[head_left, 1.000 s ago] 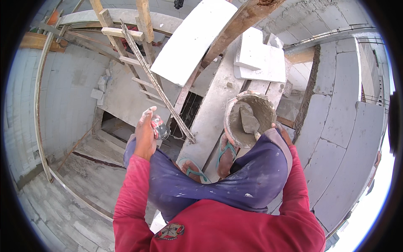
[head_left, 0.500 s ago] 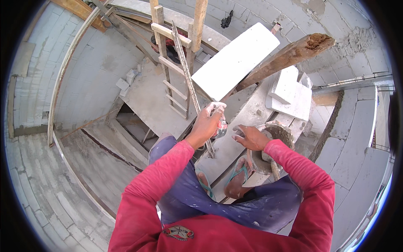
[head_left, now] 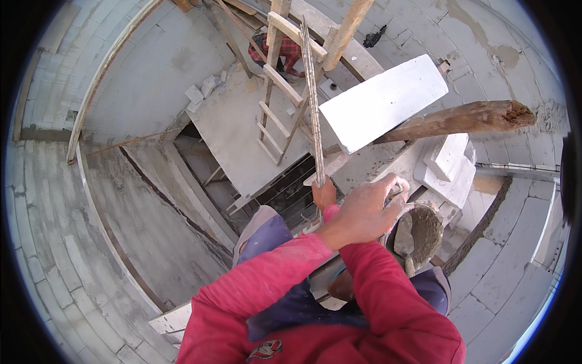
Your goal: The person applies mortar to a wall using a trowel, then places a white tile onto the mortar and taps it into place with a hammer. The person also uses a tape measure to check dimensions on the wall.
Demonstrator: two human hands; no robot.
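Observation:
My left hand point(head_left: 364, 215) crosses over my right forearm, its fingers curled round a small rounded object with red on it, mostly hidden. Behind it, my right hand point(head_left: 324, 193) is closed round the lower part of a long thin rough strip point(head_left: 314, 112), which stands up in front of a wooden ladder point(head_left: 277, 79). Beside my left hand is a bucket point(head_left: 438, 219) with grey mortar in it. A handle point(head_left: 410, 267) shows at its near side. A large white block point(head_left: 385, 100) lies beyond my hands.
A thick wooden post point(head_left: 461, 121) juts up at the right, near stacked white blocks point(head_left: 447, 159). Another person in a plaid shirt point(head_left: 292, 51) bends down beyond the ladder. An opening point(head_left: 285, 188) drops beside the planks. Block walls point(head_left: 485, 267) curve around.
My right hand has moved left from near the bucket onto the strip. My left hand has swung right, over my right arm, keeping the small object. The view has shifted.

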